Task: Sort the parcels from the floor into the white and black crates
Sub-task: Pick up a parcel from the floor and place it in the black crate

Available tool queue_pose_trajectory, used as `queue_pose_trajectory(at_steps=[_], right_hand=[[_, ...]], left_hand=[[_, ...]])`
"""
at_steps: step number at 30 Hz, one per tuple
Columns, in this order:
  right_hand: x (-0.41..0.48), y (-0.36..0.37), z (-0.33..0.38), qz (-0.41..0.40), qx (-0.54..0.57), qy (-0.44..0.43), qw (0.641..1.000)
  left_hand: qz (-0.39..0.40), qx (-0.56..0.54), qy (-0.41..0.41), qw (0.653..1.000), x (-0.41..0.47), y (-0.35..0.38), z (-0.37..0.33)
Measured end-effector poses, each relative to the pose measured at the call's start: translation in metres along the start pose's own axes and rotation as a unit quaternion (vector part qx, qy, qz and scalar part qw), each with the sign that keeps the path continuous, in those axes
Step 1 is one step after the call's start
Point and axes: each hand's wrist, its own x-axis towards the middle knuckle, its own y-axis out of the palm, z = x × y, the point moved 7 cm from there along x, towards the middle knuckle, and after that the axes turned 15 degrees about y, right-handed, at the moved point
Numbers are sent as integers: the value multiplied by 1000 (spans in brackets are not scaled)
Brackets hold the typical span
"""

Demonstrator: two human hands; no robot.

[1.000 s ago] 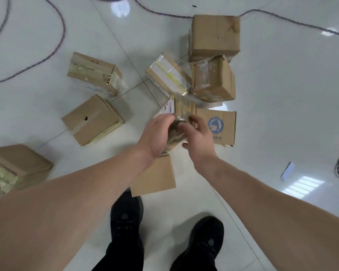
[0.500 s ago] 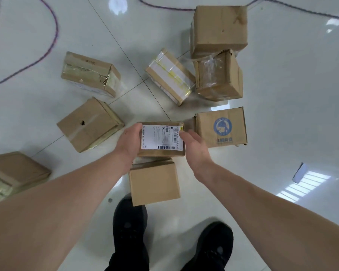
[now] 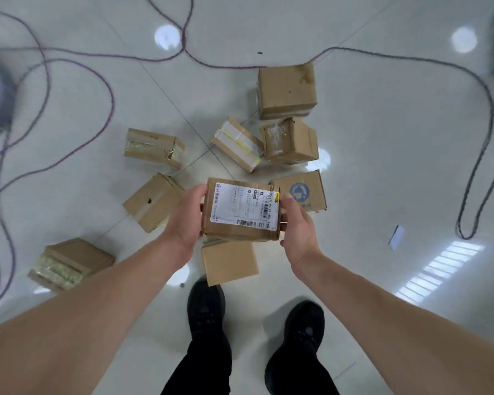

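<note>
Now | both hands [image 3: 183, 223] grip parcel [image 3: 241, 209] | label up, long axis left-right

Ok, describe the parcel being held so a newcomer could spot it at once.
Start at the black shoes at the bottom and follow both forearms up. Between the left hand and right hand is a brown cardboard parcel, raised above the others. Only it shows a large white shipping label with barcode.

held parcel [image 3: 241, 210]: brown cardboard box, white shipping label with barcode facing up, level, above the floor
floor parcels: eight brown taped boxes scattered on the white tile floor [image 3: 382, 166]; one [image 3: 300, 192] bears a blue round logo
</note>
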Motion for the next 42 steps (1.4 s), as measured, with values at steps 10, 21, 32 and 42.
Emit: queue_pose_trajectory(at_steps=[10, 21, 32, 42], right_hand=[[-242, -136, 84, -75, 118, -89, 986], [-487, -296, 61, -227, 279, -178, 916], [-628, -410, -108, -362, 436, -181, 804], [-700, -534, -310, -439, 522, -140, 718]], left_hand=[[75, -17, 73, 994, -173, 46, -230], [295, 35, 161, 941, -364, 144, -391], [503, 156, 220, 821, -554, 268, -396], [622, 228, 220, 716, -749, 428, -312]])
